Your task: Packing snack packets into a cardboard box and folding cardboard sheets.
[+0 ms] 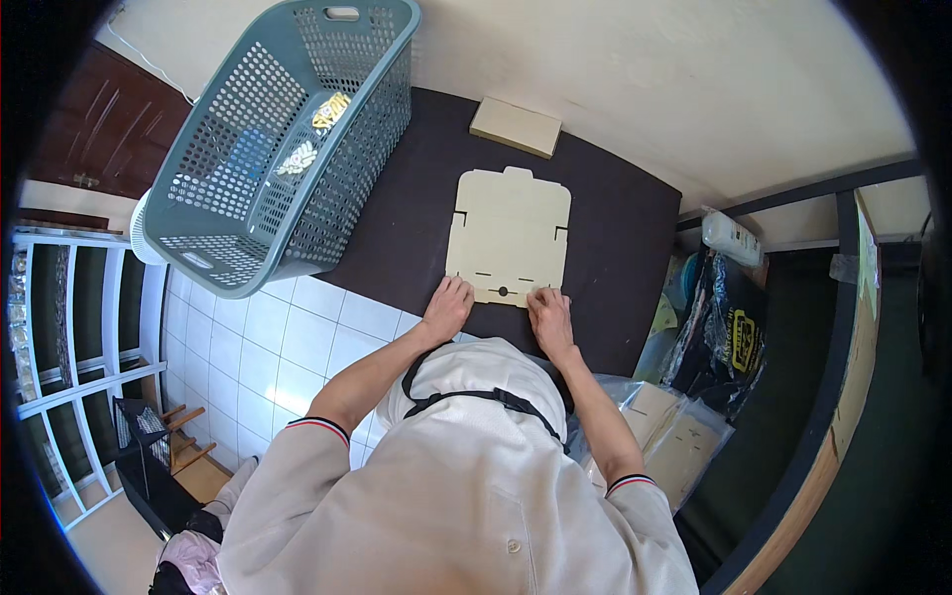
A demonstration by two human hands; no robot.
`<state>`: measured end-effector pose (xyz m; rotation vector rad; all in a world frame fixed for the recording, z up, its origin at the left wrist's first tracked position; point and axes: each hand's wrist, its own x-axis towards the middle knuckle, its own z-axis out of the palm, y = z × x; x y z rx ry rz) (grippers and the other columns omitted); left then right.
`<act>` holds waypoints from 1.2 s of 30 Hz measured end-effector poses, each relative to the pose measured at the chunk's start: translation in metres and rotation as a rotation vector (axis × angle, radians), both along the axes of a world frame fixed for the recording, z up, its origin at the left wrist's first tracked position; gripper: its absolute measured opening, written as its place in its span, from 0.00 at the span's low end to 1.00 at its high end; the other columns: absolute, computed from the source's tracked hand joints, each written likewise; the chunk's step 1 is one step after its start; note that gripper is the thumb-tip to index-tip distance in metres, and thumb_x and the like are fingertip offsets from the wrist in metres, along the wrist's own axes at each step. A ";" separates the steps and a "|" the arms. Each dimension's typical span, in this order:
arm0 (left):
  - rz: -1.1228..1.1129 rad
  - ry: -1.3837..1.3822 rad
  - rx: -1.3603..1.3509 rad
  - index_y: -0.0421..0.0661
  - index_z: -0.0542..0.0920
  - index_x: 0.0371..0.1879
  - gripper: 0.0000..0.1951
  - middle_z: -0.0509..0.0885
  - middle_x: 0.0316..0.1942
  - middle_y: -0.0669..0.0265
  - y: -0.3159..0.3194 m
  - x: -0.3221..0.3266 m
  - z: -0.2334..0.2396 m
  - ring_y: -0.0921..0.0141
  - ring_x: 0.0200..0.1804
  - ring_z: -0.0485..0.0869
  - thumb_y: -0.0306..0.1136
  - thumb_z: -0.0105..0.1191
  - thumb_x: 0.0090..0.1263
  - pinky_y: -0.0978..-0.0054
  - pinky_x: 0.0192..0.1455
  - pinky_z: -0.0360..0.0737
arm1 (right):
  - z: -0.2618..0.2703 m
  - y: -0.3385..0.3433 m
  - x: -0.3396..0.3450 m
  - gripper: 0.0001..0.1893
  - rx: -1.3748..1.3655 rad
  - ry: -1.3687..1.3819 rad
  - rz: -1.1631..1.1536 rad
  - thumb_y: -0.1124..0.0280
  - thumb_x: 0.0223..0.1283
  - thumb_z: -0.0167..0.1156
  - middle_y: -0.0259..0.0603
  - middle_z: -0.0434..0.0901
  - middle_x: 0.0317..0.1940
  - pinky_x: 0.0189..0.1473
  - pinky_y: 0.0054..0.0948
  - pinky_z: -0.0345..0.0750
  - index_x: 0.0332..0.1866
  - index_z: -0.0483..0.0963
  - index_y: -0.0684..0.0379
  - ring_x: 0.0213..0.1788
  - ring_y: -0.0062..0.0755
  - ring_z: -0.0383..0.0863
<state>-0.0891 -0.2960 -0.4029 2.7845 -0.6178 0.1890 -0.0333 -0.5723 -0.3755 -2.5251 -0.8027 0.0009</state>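
A flat die-cut cardboard box blank (510, 230) lies on the dark brown table (617, 245) in front of me, its tabbed end pointing away. Slots and a small round hole run along its near end. My left hand (449, 306) grips the blank's near left corner with its fingertips. At the near right corner, my right hand (551, 316) pinches the edge between thumb and fingers. Beyond the blank, close to the wall, rests a closed, flat cardboard box (515, 126).
A large grey-green perforated plastic basket (297, 223) stands at the table's left, with small packets inside. Right of the table are plastic-wrapped goods (732, 320) and a dark frame (848, 223). Bagged cardboard blanks (680, 454) lie at my lower right. A chair (175, 439) stands lower left.
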 end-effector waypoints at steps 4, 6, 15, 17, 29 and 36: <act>-0.007 -0.055 -0.106 0.32 0.85 0.51 0.17 0.80 0.43 0.55 0.002 -0.002 0.004 0.53 0.53 0.78 0.25 0.60 0.63 0.57 0.62 0.76 | 0.004 -0.003 0.009 0.10 -0.023 0.103 0.018 0.74 0.68 0.67 0.42 0.83 0.46 0.56 0.43 0.75 0.50 0.88 0.62 0.54 0.44 0.81; 0.092 0.012 -0.279 0.34 0.87 0.47 0.12 0.83 0.40 0.52 0.004 0.002 0.007 0.52 0.48 0.83 0.23 0.62 0.65 0.58 0.55 0.80 | 0.006 -0.004 0.015 0.09 -0.023 0.140 0.026 0.74 0.68 0.68 0.42 0.84 0.45 0.56 0.43 0.75 0.49 0.89 0.62 0.54 0.44 0.82; 0.426 0.364 -0.602 0.40 0.89 0.32 0.12 0.88 0.30 0.55 0.021 0.045 0.017 0.54 0.34 0.89 0.35 0.75 0.65 0.60 0.38 0.83 | -0.004 -0.001 0.056 0.08 0.213 0.463 -0.236 0.74 0.56 0.78 0.55 0.90 0.36 0.42 0.39 0.83 0.39 0.90 0.65 0.35 0.46 0.90; 0.522 0.442 -0.605 0.41 0.89 0.31 0.13 0.89 0.29 0.55 0.017 0.047 0.021 0.55 0.34 0.89 0.38 0.77 0.64 0.61 0.38 0.83 | -0.012 0.001 0.057 0.09 0.238 0.347 -0.217 0.77 0.54 0.81 0.51 0.90 0.30 0.36 0.36 0.82 0.38 0.89 0.67 0.31 0.40 0.89; 0.588 0.357 -0.319 0.44 0.80 0.36 0.25 0.88 0.31 0.54 0.014 0.050 0.021 0.49 0.39 0.90 0.50 0.79 0.60 0.54 0.42 0.84 | -0.012 0.010 0.074 0.17 0.155 0.670 -0.489 0.75 0.45 0.85 0.49 0.84 0.27 0.39 0.40 0.82 0.29 0.79 0.66 0.32 0.43 0.87; 0.140 0.168 -0.529 0.42 0.81 0.37 0.10 0.82 0.40 0.60 0.030 0.031 0.018 0.55 0.46 0.83 0.30 0.69 0.64 0.55 0.47 0.82 | 0.011 -0.001 0.042 0.13 0.232 0.374 -0.184 0.75 0.50 0.82 0.49 0.86 0.41 0.50 0.42 0.82 0.37 0.84 0.64 0.46 0.46 0.86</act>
